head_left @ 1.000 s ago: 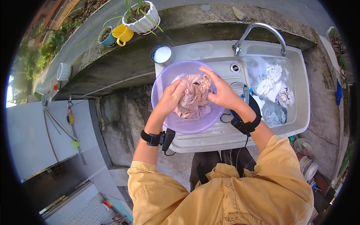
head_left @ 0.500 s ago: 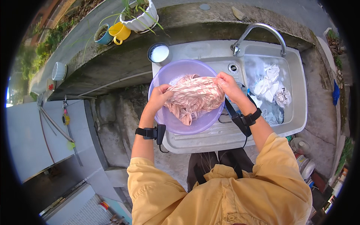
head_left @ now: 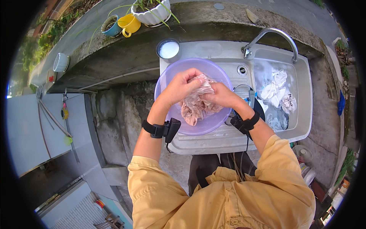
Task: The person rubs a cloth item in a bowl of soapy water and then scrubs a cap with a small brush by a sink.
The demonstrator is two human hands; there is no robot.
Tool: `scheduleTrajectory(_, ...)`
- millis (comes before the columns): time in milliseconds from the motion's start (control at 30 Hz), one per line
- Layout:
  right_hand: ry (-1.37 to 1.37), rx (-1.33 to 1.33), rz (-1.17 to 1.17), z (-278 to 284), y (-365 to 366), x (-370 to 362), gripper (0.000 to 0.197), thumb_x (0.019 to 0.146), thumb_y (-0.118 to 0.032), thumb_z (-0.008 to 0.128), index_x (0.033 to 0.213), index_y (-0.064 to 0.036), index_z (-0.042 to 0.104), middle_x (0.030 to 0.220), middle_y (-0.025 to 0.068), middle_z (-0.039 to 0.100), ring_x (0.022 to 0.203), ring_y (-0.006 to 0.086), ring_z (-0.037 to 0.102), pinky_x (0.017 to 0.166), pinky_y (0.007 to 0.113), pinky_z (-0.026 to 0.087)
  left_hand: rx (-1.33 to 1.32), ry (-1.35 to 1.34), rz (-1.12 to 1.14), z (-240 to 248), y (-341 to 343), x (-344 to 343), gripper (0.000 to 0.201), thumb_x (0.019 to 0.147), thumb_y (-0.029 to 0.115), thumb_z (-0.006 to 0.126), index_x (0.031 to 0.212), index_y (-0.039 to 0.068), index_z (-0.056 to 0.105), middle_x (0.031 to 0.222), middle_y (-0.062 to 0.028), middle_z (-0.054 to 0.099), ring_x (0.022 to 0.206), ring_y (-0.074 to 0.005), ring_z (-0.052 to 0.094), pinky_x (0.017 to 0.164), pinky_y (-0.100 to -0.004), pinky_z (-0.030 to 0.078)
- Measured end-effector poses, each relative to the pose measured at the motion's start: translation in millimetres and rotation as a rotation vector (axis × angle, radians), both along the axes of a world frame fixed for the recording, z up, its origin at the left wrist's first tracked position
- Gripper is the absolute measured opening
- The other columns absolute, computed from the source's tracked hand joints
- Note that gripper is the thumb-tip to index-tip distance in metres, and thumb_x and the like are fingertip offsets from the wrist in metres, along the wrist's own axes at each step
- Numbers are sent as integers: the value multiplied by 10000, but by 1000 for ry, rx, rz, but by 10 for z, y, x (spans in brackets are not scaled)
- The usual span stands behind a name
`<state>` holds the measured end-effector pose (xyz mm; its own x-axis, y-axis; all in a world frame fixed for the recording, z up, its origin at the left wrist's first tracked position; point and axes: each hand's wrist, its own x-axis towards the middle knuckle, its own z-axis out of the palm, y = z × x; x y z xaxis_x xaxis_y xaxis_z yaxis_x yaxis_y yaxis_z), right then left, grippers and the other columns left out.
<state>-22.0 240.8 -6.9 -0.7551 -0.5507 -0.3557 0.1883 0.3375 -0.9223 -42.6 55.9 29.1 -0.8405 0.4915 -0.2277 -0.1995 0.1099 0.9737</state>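
Pink cloth, bunched and wrinkled, gathered between my two hands above the purple basin; whether its lowest folds touch the basin floor cannot be told. My left hand pinches the upper end of the bundle between thumb and curled fingers, the fingertips partly lost behind the fabric. My right hand is closed on the cloth from the other side, thumb nearer me; the ends of its fingers are buried in the folds. The basin stands on the ribbed drainboard, its inside largely covered by cloth and hands. Just beyond its rim, a dark cup holds something white, powder or liquid being indistinguishable. Beside my right wrist, a black and blue object is partly covered by my forearm, its kind unclear. To the right, white cloths lie in the cloudy water of the sink, below a curved faucet. The white planter on the ledge is cut off by the upper edge.
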Motion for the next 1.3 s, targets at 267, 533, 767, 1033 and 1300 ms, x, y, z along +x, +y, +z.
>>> scheduleTrajectory(267,-160,-478,-388,-153,288,-85,279,788,-40,489,1055,13,549,959,27,582,862,86,518,806,230,402,-719,6,-232,-502,-319,13,248,693,134,553,892,5,626,687,-92,601,642,-149,569,603,-281,458)
scheduleTrajectory(533,210,-25,-104,13,448,-137,322,652,-56,556,970,-4,570,861,44,599,810,108,548,753,241,423,84,-123,314,-206,-702,34,168,728,41,431,770,-17,584,703,-5,576,609,-69,507,576,-202,413)
scheduleTrajectory(767,691,615,165,-302,493,-111,293,575,-81,610,855,3,594,806,186,586,776,362,545,682,388,450,-115,-93,359,-104,-937,233,178,682,5,411,781,-5,558,697,1,536,631,-69,474,579,-201,386)
scheduleTrajectory(1033,189,-43,-79,83,209,12,214,690,-157,658,767,-14,517,673,30,502,648,113,463,585,268,390,-623,443,195,-694,-316,554,227,684,48,556,902,-10,587,785,-185,616,758,-366,582,740,-397,456)
scheduleTrajectory(1300,308,0,-193,173,525,-38,181,739,-61,556,914,-26,529,707,36,556,655,84,506,592,252,408,-197,94,177,-342,64,228,143,677,24,600,793,-5,522,677,7,506,621,-65,437,550,-212,380)
